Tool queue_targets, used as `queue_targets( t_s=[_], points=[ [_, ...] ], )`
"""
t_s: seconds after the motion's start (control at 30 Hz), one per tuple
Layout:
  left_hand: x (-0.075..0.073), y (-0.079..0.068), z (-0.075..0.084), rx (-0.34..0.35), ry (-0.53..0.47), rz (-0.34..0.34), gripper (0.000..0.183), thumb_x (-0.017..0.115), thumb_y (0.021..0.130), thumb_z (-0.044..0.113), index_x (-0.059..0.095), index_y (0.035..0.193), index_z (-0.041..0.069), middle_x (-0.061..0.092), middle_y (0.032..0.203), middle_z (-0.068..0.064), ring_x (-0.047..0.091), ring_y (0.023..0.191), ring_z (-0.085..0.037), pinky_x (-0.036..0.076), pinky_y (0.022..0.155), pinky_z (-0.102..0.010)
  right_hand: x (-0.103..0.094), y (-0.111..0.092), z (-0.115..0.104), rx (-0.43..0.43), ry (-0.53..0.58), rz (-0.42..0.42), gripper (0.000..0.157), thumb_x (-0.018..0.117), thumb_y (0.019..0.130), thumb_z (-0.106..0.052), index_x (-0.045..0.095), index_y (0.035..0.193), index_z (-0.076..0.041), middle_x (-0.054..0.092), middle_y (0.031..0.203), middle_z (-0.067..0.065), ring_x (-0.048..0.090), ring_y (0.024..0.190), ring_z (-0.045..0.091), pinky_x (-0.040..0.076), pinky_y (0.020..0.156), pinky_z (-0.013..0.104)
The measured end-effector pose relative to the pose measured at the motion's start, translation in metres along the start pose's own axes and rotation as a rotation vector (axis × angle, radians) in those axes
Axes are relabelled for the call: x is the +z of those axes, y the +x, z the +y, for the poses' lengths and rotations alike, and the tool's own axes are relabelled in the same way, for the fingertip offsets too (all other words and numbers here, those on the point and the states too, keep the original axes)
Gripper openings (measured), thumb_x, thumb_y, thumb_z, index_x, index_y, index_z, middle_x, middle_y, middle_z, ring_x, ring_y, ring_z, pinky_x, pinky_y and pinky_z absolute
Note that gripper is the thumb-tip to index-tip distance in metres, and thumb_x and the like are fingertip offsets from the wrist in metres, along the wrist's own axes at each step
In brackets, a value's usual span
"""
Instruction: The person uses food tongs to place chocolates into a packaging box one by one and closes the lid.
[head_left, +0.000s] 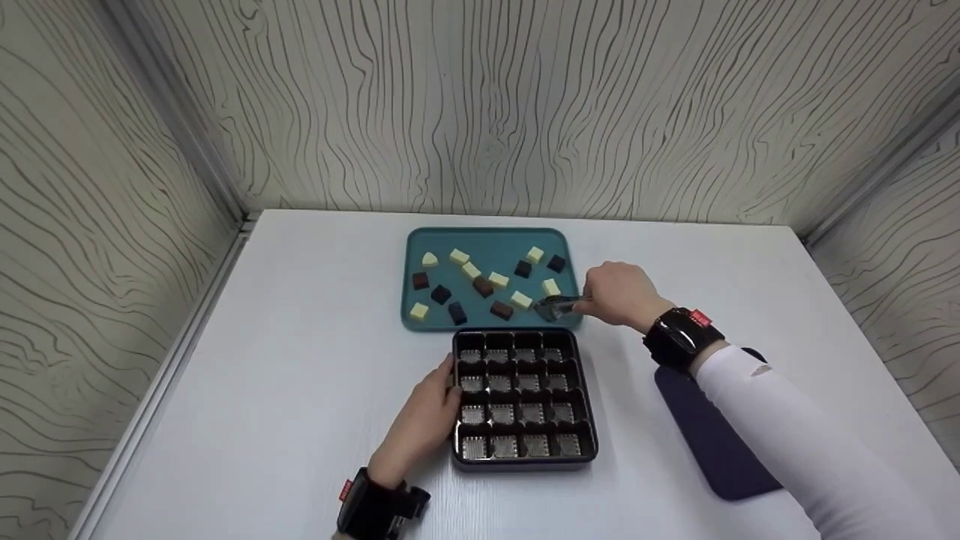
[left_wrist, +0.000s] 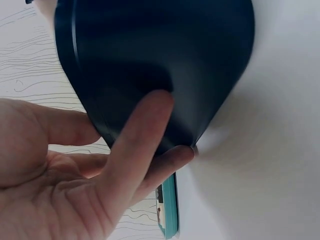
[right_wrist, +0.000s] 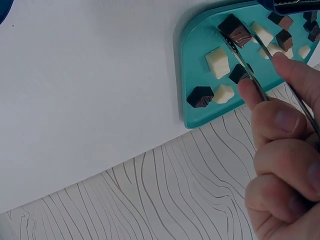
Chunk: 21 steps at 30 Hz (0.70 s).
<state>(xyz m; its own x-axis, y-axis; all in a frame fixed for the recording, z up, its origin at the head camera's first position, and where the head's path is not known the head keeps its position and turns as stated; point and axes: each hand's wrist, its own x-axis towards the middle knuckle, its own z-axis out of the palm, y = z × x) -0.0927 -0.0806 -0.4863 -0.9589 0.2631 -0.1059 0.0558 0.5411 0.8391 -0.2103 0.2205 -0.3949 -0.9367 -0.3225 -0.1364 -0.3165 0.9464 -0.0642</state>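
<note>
My right hand (head_left: 619, 292) holds slim metal tweezers (right_wrist: 245, 62) over the near right corner of the teal tray (head_left: 487, 238). Between the tips is a dark brown chocolate piece (right_wrist: 234, 30). Several white, brown and near-black chocolate pieces lie scattered on the tray, among them a white chocolate (right_wrist: 218, 63). Just in front of the tray stands a dark box (head_left: 525, 465) with a divided insert, whose compartments hold nothing. My left hand (head_left: 424, 416) rests against the left side of this box; in the left wrist view its fingers touch the dark wall.
A flat dark blue lid or panel (head_left: 712, 435) lies on the right of the white table (head_left: 300, 337), partly beneath my right sleeve. Wood-pattern walls (head_left: 480, 112) enclose the table at the back and sides.
</note>
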Motion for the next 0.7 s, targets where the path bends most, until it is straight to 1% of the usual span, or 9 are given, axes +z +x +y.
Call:
queue_targets(
  t_s=[0.03,0.17,0.27,0.37,0.47,0.6,0.7],
  points=[
    [0.0,0.0,0.0,0.0,-0.001,-0.001,0.058,0.048,0.107,0.009,0.032,0.157,-0.014,0.044,0.157,-0.039,0.045,0.148,-0.053,0.037,0.124,-0.063,0.0,-0.001,0.0,-0.002,0.002,0.002,0.042,0.077,0.091,-0.027,0.061,0.056,-0.011,0.039,0.054,-0.007,0.038,0.055,0.012,0.028,0.052,0.024],
    [0.0,0.0,0.0,-0.002,-0.007,-0.007,0.059,0.048,0.107,0.009,0.031,0.158,-0.014,0.043,0.158,-0.039,0.043,0.149,-0.053,0.036,0.125,-0.063,-0.005,-0.004,0.002,-0.021,0.016,0.03,0.036,0.077,0.091,-0.027,0.07,0.06,-0.009,0.045,0.055,-0.006,0.04,0.056,0.013,0.028,0.051,0.024],
    [0.0,0.001,0.001,-0.004,-0.013,-0.009,0.059,0.048,0.106,0.009,0.031,0.158,-0.014,0.042,0.158,-0.039,0.043,0.149,-0.053,0.035,0.126,-0.063,-0.014,-0.008,0.003,-0.046,0.024,0.046,0.034,0.076,0.092,-0.029,0.076,0.064,-0.009,0.051,0.055,-0.005,0.041,0.055,0.012,0.029,0.051,0.024],
    [0.0,0.001,0.001,-0.008,-0.019,-0.01,0.059,0.049,0.106,0.009,0.031,0.158,-0.014,0.042,0.158,-0.039,0.043,0.149,-0.053,0.035,0.126,-0.063,-0.026,-0.013,0.0,-0.08,0.031,0.057,0.034,0.076,0.093,-0.03,0.077,0.066,-0.01,0.053,0.055,-0.005,0.041,0.053,0.012,0.028,0.05,0.024],
    [0.0,0.001,0.001,-0.011,-0.019,-0.01,0.059,0.049,0.106,0.009,0.031,0.158,-0.014,0.043,0.158,-0.039,0.043,0.149,-0.053,0.035,0.125,-0.063,-0.038,-0.02,-0.009,-0.125,0.037,0.066,0.031,0.076,0.094,-0.028,0.078,0.068,-0.011,0.052,0.055,-0.005,0.04,0.053,0.011,0.027,0.051,0.024],
    [0.0,0.001,0.0,-0.014,-0.021,-0.012,0.059,0.049,0.107,0.009,0.031,0.158,-0.013,0.042,0.159,-0.039,0.043,0.15,-0.053,0.035,0.126,-0.063,-0.048,-0.027,-0.026,-0.22,0.0,0.065,0.038,0.078,0.093,-0.03,0.065,0.061,-0.014,0.037,0.055,-0.008,0.035,0.052,0.01,0.024,0.053,0.024],
    [0.0,0.001,0.001,-0.015,-0.025,-0.012,0.059,0.049,0.107,0.01,0.031,0.159,-0.013,0.041,0.159,-0.038,0.042,0.15,-0.053,0.034,0.126,-0.063,-0.05,-0.03,-0.044,-0.296,-0.036,0.046,0.051,0.078,0.094,-0.032,0.046,0.057,-0.018,0.026,0.057,-0.01,0.029,0.053,0.009,0.02,0.055,0.023]
  ],
)
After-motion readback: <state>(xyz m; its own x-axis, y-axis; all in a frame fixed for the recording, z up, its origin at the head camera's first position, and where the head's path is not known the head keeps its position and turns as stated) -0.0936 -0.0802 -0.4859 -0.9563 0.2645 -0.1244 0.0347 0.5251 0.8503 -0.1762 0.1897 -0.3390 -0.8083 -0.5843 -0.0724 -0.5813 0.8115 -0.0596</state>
